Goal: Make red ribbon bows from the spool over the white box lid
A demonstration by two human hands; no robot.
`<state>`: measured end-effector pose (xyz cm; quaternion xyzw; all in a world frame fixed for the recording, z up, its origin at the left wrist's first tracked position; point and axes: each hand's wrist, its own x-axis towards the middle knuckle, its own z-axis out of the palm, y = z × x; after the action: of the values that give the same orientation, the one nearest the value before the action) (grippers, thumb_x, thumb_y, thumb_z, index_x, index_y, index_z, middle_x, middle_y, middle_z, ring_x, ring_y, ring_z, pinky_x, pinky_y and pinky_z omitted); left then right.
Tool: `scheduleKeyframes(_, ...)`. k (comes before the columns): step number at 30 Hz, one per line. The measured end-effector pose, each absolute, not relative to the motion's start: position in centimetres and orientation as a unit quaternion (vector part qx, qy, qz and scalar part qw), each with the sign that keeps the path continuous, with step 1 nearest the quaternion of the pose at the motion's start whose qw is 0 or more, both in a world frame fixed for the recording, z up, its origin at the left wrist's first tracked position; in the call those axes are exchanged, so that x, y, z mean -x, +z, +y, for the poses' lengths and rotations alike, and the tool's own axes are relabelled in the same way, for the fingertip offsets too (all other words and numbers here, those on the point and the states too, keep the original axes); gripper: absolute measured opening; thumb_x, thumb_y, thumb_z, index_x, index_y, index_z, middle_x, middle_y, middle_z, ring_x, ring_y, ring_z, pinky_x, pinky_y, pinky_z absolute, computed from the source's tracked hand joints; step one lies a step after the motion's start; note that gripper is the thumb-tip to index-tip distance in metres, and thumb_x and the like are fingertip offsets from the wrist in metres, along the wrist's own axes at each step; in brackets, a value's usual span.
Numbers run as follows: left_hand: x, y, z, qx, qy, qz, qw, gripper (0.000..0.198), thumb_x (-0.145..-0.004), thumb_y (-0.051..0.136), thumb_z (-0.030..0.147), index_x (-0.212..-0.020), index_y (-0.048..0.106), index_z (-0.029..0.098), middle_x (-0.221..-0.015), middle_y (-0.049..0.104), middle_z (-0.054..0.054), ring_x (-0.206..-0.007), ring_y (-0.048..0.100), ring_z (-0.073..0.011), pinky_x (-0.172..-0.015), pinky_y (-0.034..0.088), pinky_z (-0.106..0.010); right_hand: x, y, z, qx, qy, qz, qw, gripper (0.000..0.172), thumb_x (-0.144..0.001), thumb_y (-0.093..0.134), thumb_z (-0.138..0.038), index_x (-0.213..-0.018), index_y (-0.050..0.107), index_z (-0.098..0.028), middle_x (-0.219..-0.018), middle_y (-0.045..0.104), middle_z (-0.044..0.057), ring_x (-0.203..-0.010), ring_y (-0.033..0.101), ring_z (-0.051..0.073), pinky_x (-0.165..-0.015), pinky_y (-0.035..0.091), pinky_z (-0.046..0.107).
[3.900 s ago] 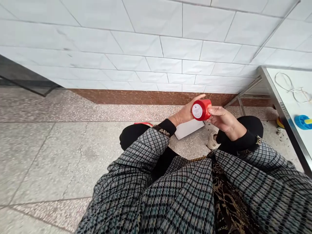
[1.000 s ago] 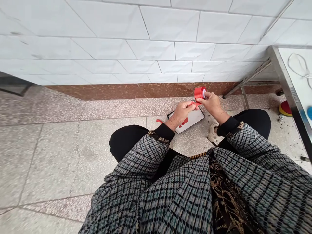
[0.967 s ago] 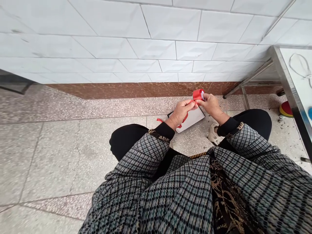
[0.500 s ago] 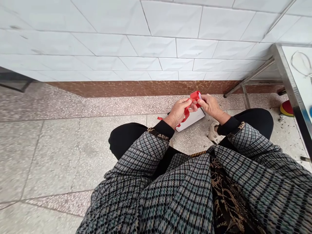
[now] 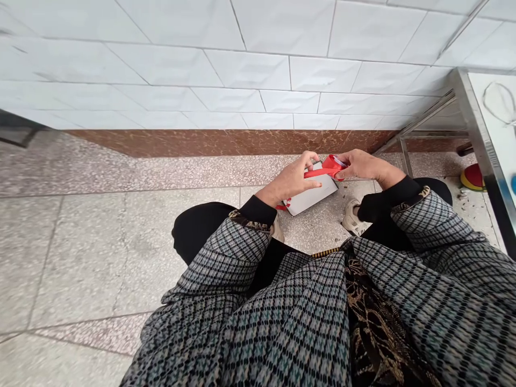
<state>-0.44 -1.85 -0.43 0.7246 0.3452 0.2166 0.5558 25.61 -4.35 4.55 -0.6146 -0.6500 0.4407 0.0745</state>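
My right hand [image 5: 363,165] is closed on a roll of red ribbon [image 5: 331,161], with a pale core showing at its side. A flat strip of ribbon runs from the roll leftwards to my left hand [image 5: 292,177]. The thumb and forefinger of that hand are spread apart around the strip, which meets the palm; the other fingers are partly hidden. Loose red ribbon hangs below my left wrist. Under both hands a white rectangular box or board [image 5: 312,198] with dark edges lies on the floor between my feet.
A metal-framed table [image 5: 484,134] stands at the right, with a thin looped cord [image 5: 497,102] on its top. Beneath it sits a red, yellow and green round object [image 5: 473,176]. A tiled wall [image 5: 250,70] rises ahead. Small dark scraps dot the speckled floor.
My hands have moved apart, the right one rightwards with the roll. The left thumb and forefinger have opened from a pinch on the ribbon, and a strip now stretches between the hands.
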Motion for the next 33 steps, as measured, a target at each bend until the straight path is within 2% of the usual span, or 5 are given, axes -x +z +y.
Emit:
scheduleKeyframes(4,0.5,-0.7,-1.5,-0.82,0.17,0.286,0.467,0.041,-0.082,0.082,0.013,-0.119,0.074,0.026,-0.136,0.068,-0.007,-0.116,0.07,-0.0248,-0.106,0.054,-0.042,-26.1,4.3,-3.8,0.624,0.491,-0.608,0.005,0.013,-0.076,0.089,-0.027,-0.076,0.077,-0.02,-0.071,0.066,-0.001,-0.072,0.056,0.018,-0.073,0.041,0.035)
scheduleKeyframes(9,0.9,-1.3,-0.7,-0.774,0.13,0.246,0.569,0.003,-0.085,0.079,0.022,-0.082,0.079,0.023,-0.077,0.068,-0.003,-0.071,0.065,-0.0191,-0.08,0.055,-0.035,-27.0,2.8,-4.0,0.575,0.525,-0.627,-0.028,0.017,-0.068,0.098,-0.028,-0.073,0.084,-0.021,-0.064,0.068,0.0,-0.065,0.057,0.019,-0.071,0.043,0.036)
scheduleKeyframes(19,12.8,0.8,7.4,-0.672,0.104,0.363,0.638,0.05,-0.101,0.08,0.058,-0.077,0.068,0.015,-0.057,0.05,0.002,-0.077,0.06,-0.0133,-0.1,0.059,-0.049,-30.2,3.6,-5.6,0.432,0.721,-0.536,0.075,0.043,-0.066,0.105,-0.046,-0.095,0.089,-0.018,-0.087,0.084,0.003,-0.077,0.071,0.02,-0.081,0.06,0.035)
scheduleKeyframes(27,6.2,-0.8,6.1,-0.743,0.146,0.379,0.532,0.072,-0.071,0.101,0.019,-0.137,0.072,0.016,-0.146,0.072,-0.015,-0.151,0.058,-0.0401,-0.135,0.038,-0.059,-29.3,1.9,-5.7,0.445,0.749,-0.465,0.159,0.049,-0.063,0.106,-0.045,-0.099,0.087,-0.016,-0.094,0.085,0.005,-0.085,0.075,0.021,-0.088,0.062,0.036)
scheduleKeyframes(33,-2.4,-2.9,-2.1,-0.668,0.263,0.238,0.654,0.074,-0.071,0.098,0.021,-0.141,0.074,0.022,-0.148,0.075,-0.018,-0.151,0.062,-0.04,-0.131,0.043,-0.057,-27.9,2.1,-5.4,0.448,0.762,-0.435,0.171,0.049,-0.062,0.107,-0.045,-0.097,0.087,-0.017,-0.092,0.085,0.006,-0.083,0.075,0.02,-0.087,0.062,0.035)
